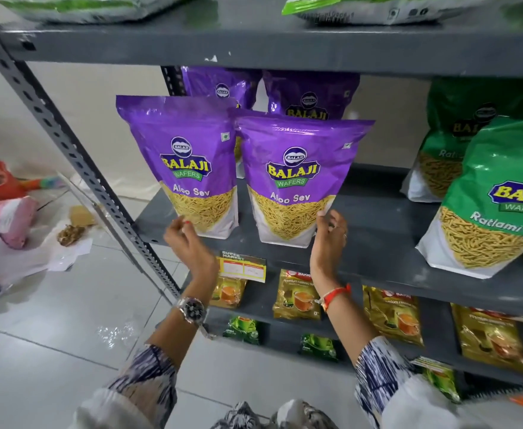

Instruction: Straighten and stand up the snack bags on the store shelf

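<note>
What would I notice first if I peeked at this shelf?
Two shiny purple bags standing side by side on the middle shelf, with both hands at their bottom corners. To the right stands a big green bag, and small gold packets sit on the shelf below.

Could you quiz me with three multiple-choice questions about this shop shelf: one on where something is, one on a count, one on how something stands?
1. Where do the green Ratlami Sev bags stand relative to the purple Aloo Sev bags?
A. To their right
B. To their left
C. On the shelf below

2. How many purple bags show on this shelf?
A. One
B. Four
C. Seven

3. How do the two front purple bags stand?
A. Flat on their faces
B. Upside down
C. Upright

Answers: 1 A, the green bags fill the right end of the same shelf. 2 B, two in front, two behind. 3 C, labels read upright, with the left hand and right hand at their bases.
</note>
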The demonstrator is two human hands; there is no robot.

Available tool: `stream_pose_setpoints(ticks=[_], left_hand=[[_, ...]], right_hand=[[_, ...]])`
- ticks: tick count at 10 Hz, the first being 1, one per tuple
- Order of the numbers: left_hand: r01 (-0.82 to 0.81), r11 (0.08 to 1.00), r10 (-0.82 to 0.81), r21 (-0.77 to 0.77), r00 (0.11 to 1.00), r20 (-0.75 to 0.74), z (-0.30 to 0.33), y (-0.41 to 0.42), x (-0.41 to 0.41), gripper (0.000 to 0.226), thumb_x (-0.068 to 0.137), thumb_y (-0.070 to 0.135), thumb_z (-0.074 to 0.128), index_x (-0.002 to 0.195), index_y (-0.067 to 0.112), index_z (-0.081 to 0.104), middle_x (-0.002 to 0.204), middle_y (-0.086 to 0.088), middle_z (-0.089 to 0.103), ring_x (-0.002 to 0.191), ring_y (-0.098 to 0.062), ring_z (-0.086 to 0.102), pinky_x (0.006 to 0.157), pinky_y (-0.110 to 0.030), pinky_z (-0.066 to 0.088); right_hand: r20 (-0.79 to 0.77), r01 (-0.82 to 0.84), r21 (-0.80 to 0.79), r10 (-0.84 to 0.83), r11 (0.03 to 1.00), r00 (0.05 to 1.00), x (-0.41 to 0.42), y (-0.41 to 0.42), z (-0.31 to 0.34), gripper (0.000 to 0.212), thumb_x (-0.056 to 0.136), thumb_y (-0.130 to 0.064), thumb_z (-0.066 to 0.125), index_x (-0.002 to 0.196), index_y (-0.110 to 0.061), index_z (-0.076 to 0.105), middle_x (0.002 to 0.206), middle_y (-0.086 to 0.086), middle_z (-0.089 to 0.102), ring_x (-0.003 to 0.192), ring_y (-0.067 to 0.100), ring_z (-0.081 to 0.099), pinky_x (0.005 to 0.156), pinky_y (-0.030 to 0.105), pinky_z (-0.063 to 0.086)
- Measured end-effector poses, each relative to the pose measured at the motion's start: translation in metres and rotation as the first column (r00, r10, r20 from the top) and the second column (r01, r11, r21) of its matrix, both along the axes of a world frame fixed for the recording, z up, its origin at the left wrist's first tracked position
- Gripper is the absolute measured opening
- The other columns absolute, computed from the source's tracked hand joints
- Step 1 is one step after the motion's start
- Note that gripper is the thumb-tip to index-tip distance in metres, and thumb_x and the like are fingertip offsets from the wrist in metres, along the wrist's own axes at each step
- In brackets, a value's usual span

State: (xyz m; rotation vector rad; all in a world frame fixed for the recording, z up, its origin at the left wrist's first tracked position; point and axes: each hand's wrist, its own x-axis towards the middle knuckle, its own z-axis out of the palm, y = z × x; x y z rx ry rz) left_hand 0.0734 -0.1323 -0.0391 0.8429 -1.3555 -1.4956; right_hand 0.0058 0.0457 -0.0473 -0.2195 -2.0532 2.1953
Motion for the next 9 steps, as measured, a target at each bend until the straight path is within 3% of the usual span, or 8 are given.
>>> stream_pose_setpoints(ticks=[1, 2, 3, 4, 5, 7, 8, 9], left_hand=[[0.006, 1.000, -0.004, -0.028, 0.997, 0.083, 0.001, -0.041, 0.001, 0.042, 0.094, 0.020, 0.037, 0.134, 0.004, 0.036, 0.139, -0.014, 0.038, 0.122, -0.015, 0.038, 0.104, -0.024, 0.030], [0.143, 0.989, -0.145, 0.031, 0.985, 0.088, 0.001, -0.069, -0.003, 0.052, 0.095, 0.035, 0.032, 0.145, 0.022, 0.021, 0.156, -0.006, 0.019, 0.141, -0.021, 0.023, 0.115, -0.038, 0.020], [0.280, 0.941, -0.301, 0.192, 0.949, 0.094, -0.004, -0.082, -0.009, 0.068, 0.083, 0.059, 0.034, 0.144, 0.033, 0.021, 0.156, -0.003, 0.022, 0.142, -0.024, 0.025, 0.114, -0.045, 0.024], [0.386, 0.908, -0.402, 0.165, 0.912, 0.081, -0.006, -0.075, -0.012, 0.066, 0.083, 0.061, 0.029, 0.141, 0.030, 0.027, 0.151, -0.002, 0.035, 0.137, -0.024, 0.035, 0.112, -0.042, 0.030], [0.387, 0.912, -0.397, 0.135, 0.917, 0.049, -0.004, -0.070, -0.015, 0.053, 0.090, 0.052, 0.026, 0.138, 0.029, 0.031, 0.147, -0.004, 0.040, 0.134, -0.025, 0.039, 0.112, -0.049, 0.031], [0.395, 0.904, -0.409, 0.164, 0.910, 0.064, 0.000, -0.070, -0.019, 0.056, 0.090, 0.051, 0.029, 0.139, 0.025, 0.029, 0.145, -0.006, 0.042, 0.132, -0.024, 0.041, 0.112, -0.051, 0.032], [0.324, 0.934, -0.336, 0.149, 0.940, 0.065, 0.010, -0.058, -0.015, 0.055, 0.095, 0.043, 0.028, 0.145, 0.022, 0.020, 0.152, -0.006, 0.031, 0.136, -0.019, 0.034, 0.115, -0.040, 0.027], [0.215, 0.976, -0.218, 0.045, 0.972, 0.084, 0.007, -0.035, -0.007, 0.058, 0.096, 0.035, 0.030, 0.148, 0.021, 0.009, 0.158, -0.005, 0.017, 0.141, -0.015, 0.024, 0.115, -0.032, 0.019]], right_hand=[[0.015, -0.021, -0.049, 0.022, 0.999, 1.000, -0.007, -0.007, 0.000, 0.050, 0.083, -0.050, 0.052, 0.122, -0.019, 0.047, 0.126, 0.009, 0.054, 0.113, 0.022, 0.056, 0.088, 0.034, 0.054], [0.046, -0.065, -0.152, 0.073, 0.986, 0.996, -0.017, -0.009, 0.003, 0.043, 0.093, -0.033, 0.048, 0.129, -0.010, 0.042, 0.109, 0.002, 0.060, 0.088, 0.004, 0.061, 0.059, 0.007, 0.049], [0.060, -0.111, -0.211, 0.127, 0.971, 0.990, -0.022, -0.010, 0.003, 0.038, 0.096, -0.029, 0.044, 0.129, -0.010, 0.039, 0.094, -0.010, 0.061, 0.073, -0.007, 0.064, 0.056, 0.006, 0.049], [0.066, -0.132, -0.223, 0.150, 0.966, 0.987, -0.022, -0.011, 0.000, 0.040, 0.096, -0.031, 0.042, 0.130, -0.010, 0.038, 0.094, -0.011, 0.061, 0.070, -0.010, 0.064, 0.057, 0.006, 0.049], [0.074, -0.125, -0.230, 0.145, 0.965, 0.987, -0.022, -0.011, 0.000, 0.041, 0.096, -0.032, 0.042, 0.131, -0.010, 0.037, 0.094, -0.011, 0.060, 0.072, -0.008, 0.063, 0.056, 0.006, 0.049], [0.022, -0.131, -0.225, 0.140, 0.965, 0.990, -0.021, -0.012, 0.001, 0.029, 0.096, -0.032, 0.041, 0.121, -0.018, 0.039, 0.095, -0.011, 0.060, 0.079, -0.002, 0.062, 0.057, 0.007, 0.049], [0.022, -0.158, -0.166, 0.164, 0.973, 0.986, -0.016, -0.009, 0.008, 0.033, 0.095, -0.035, 0.043, 0.124, -0.020, 0.037, 0.098, -0.010, 0.061, 0.084, 0.001, 0.064, 0.064, 0.012, 0.054], [-0.034, -0.131, -0.013, 0.130, 0.991, 0.991, -0.001, 0.002, 0.008, 0.055, 0.090, -0.043, 0.050, 0.136, -0.019, 0.032, 0.118, -0.003, 0.057, 0.104, 0.003, 0.059, 0.082, 0.013, 0.051]])
